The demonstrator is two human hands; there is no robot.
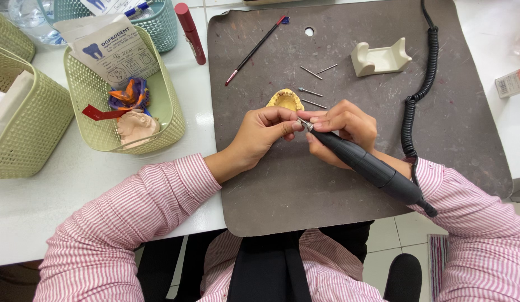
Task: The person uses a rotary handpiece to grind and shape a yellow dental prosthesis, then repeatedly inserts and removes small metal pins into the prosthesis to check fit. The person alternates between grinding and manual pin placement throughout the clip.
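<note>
1. Hands meet near the middle of the dark mat (pixel 271 190). The right hand (pixel 344 126) holds a black pen-shaped grinding tool (pixel 372 166), fingers curled tight around its front end. A curly black cord (pixel 419 92) runs from the tool up toward the mat's far right corner.
2. The left hand (pixel 265 130) has its fingers pressed together in a pinch at the tool's silver tip (pixel 303 124). I cannot tell what tiny piece sits between them.
3. It looks like a small bit is being fitted into the tip or pulled out of it. The next move would call for a steady hold and a careful push or twist, I think.
4. A yellow teeth model (pixel 286 99) lies on the mat just past the left hand. Thin metal bits (pixel 311 91) lie loose beside it, toward the far edge.
5. A cream tool rest (pixel 380 59) sits near the mat's far right corner. A thin red and black brush (pixel 254 50) lies near the far left corner.
6. On the white worktop (pixel 41 201), left of the mat, stands a light green basket (pixel 173 114). Inside it are a pink teeth model (pixel 137 127), an orange and purple lump (pixel 129 93), a red strip (pixel 100 113) and a white paper bag (pixel 111 50).
7. Another green basket (pixel 25 142) at the left edge holds white paper. A teal basket (pixel 159 25) stands at the far edge.
</note>
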